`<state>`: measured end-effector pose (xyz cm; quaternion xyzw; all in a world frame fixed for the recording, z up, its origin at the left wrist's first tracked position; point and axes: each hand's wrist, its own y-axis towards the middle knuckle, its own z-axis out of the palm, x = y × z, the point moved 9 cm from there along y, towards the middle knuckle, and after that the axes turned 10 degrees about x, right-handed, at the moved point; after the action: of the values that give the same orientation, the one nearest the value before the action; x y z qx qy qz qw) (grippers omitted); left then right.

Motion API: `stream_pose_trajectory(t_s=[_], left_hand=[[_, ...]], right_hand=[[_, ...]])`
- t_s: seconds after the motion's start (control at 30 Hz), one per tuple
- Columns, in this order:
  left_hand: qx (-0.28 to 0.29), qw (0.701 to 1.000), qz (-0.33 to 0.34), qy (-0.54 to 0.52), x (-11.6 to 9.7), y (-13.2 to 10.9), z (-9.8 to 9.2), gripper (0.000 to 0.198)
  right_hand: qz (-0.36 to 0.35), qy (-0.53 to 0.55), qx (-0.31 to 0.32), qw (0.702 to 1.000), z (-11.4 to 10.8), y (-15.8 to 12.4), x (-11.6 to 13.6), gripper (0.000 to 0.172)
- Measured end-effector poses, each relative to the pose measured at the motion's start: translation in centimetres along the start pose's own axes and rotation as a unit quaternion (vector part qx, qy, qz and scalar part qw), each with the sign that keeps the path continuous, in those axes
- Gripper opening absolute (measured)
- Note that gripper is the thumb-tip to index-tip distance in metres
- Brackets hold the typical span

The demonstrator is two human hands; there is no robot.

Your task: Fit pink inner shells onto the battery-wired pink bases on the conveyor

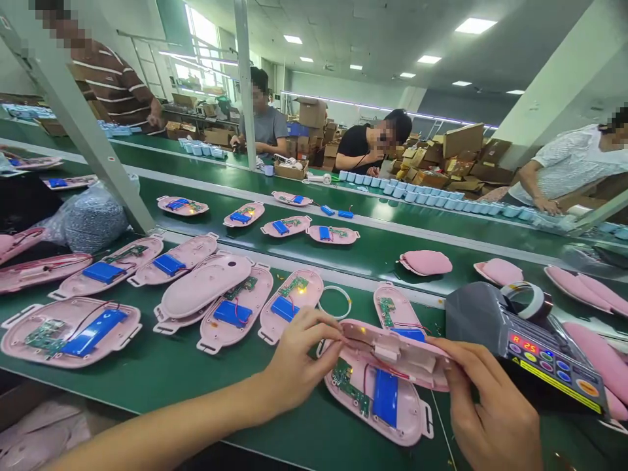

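My left hand [307, 356] pinches the left end of a pink shell half [407, 358], and my right hand [485, 392] grips its right end. The shell is tilted on edge, its inner side towards me, with pale pads and a red wire inside. Just beneath it lies an open pink shell [358, 418] on the green table, holding a green circuit board [350, 386] and a blue battery [386, 398]. Red wires run near the board. Whether the two halves touch is partly hidden.
A grey tape dispenser [478, 327] stands at the right. Several open pink shells [235, 314] with batteries lie to the left. A white ring [335, 288] sits behind my left hand. Beyond the conveyor [363, 255], people work beside pale blue parts [426, 196].
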<state>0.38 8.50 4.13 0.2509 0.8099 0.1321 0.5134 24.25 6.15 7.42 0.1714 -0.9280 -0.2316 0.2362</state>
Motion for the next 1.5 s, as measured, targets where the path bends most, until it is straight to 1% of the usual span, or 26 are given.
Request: stream_pose_trajectory(t_s=[0.07,0.17,0.2,0.27,0.33,0.4,0.43,0.5,0.6,0.67,0.7,0.77,0.8,0.9,0.97,1.03,1.1,1.17,1.23,1.3,1.33,1.37,1.4,1.43,1.47,1.5], left_hand=[[-0.047,0.997,0.034,0.041,-0.7,-0.1,0.0,0.014],[-0.034,0.998,0.046,0.015,0.0,-0.1,1.4,0.017],[-0.029,0.999,0.028,-0.017,0.8,-0.1,1.7,0.015],[-0.036,0.994,-0.041,-0.096,2.9,-0.2,2.0,0.008],[-0.033,0.975,-0.110,-0.190,4.7,-0.4,2.3,0.020],[0.013,0.947,-0.156,-0.281,5.6,-0.4,3.2,0.034],[0.040,0.934,-0.171,-0.311,5.7,-0.3,3.7,0.037],[0.077,0.926,-0.186,-0.320,5.6,-0.3,4.2,0.034],[0.082,0.941,-0.171,-0.280,5.0,-0.2,4.0,0.028],[0.072,0.943,-0.166,-0.278,4.7,-0.3,4.0,0.029],[0.066,0.942,-0.168,-0.283,4.7,-0.3,4.0,0.029],[0.057,0.939,-0.176,-0.291,4.7,-0.4,4.0,0.029],[0.057,0.938,-0.178,-0.293,4.7,-0.4,4.0,0.028],[0.066,0.935,-0.180,-0.300,4.6,-0.4,4.3,0.027],[0.070,0.930,-0.182,-0.311,4.7,-0.4,4.5,0.028],[0.076,0.924,-0.192,-0.323,4.8,-0.4,4.7,0.030],[0.084,0.918,-0.207,-0.328,5.0,-0.4,4.9,0.029],[0.103,0.918,-0.227,-0.307,5.1,-0.3,5.1,0.024],[0.130,0.923,-0.244,-0.268,5.1,-0.2,5.3,0.020],[0.156,0.923,-0.253,-0.243,4.9,-0.1,5.5,0.021],[0.163,0.922,-0.256,-0.239,4.9,-0.1,5.6,0.023],[0.165,0.923,-0.258,-0.233,4.8,-0.1,5.5,0.024],[0.166,0.925,-0.260,-0.224,4.9,-0.1,5.4,0.025],[0.166,0.927,-0.262,-0.210,5.0,-0.2,5.3,0.026],[0.167,0.930,-0.265,-0.194,5.1,-0.3,5.3,0.027],[0.170,0.931,-0.267,-0.179,5.4,-0.4,5.2,0.029]], right_hand=[[0.000,0.043,0.018,0.999,0.7,0.2,0.5,0.027],[0.064,0.113,0.036,0.991,1.8,0.1,-0.1,0.031],[0.088,0.133,0.038,0.986,2.1,-0.1,-0.5,0.033],[0.123,0.164,0.035,0.978,2.4,-0.3,-1.5,0.036],[0.140,0.183,0.038,0.972,2.5,-0.1,-2.6,0.039],[0.142,0.194,0.078,0.968,3.0,0.5,-3.4,0.042],[0.136,0.190,0.107,0.966,3.2,0.9,-3.5,0.043],[0.097,0.157,0.160,0.970,3.6,2.1,-2.5,0.042],[0.010,0.074,0.191,0.979,4.3,4.2,1.1,0.041],[-0.026,0.029,0.248,0.968,6.3,5.1,3.6,0.034],[-0.027,0.014,0.286,0.958,7.6,5.4,4.4,0.028],[-0.014,0.019,0.358,0.933,9.9,5.6,5.0,0.018],[-0.001,0.037,0.376,0.926,10.6,5.7,5.0,0.016],[0.019,0.102,0.385,0.917,11.2,5.8,4.4,0.013],[0.023,0.109,0.382,0.917,11.2,5.7,4.0,0.014],[0.025,0.094,0.369,0.924,10.9,5.7,3.8,0.016],[0.032,0.079,0.340,0.936,10.5,5.9,3.9,0.014],[0.038,0.071,0.325,0.942,10.4,6.2,4.2,0.007],[0.041,0.072,0.333,0.939,10.6,6.2,4.6,0.003],[0.022,0.092,0.328,0.940,10.1,5.5,4.8,0.015],[0.017,0.112,0.295,0.949,9.1,5.0,4.5,0.020],[0.026,0.140,0.232,0.962,7.5,4.1,3.6,0.022],[0.062,0.173,0.137,0.973,5.3,2.7,1.9,0.019],[0.124,0.211,0.023,0.969,3.0,0.6,-0.6,0.018],[0.208,0.247,-0.097,0.942,0.8,-2.4,-3.7,0.022],[0.300,0.287,-0.193,0.889,-0.4,-5.8,-6.8,0.030]])
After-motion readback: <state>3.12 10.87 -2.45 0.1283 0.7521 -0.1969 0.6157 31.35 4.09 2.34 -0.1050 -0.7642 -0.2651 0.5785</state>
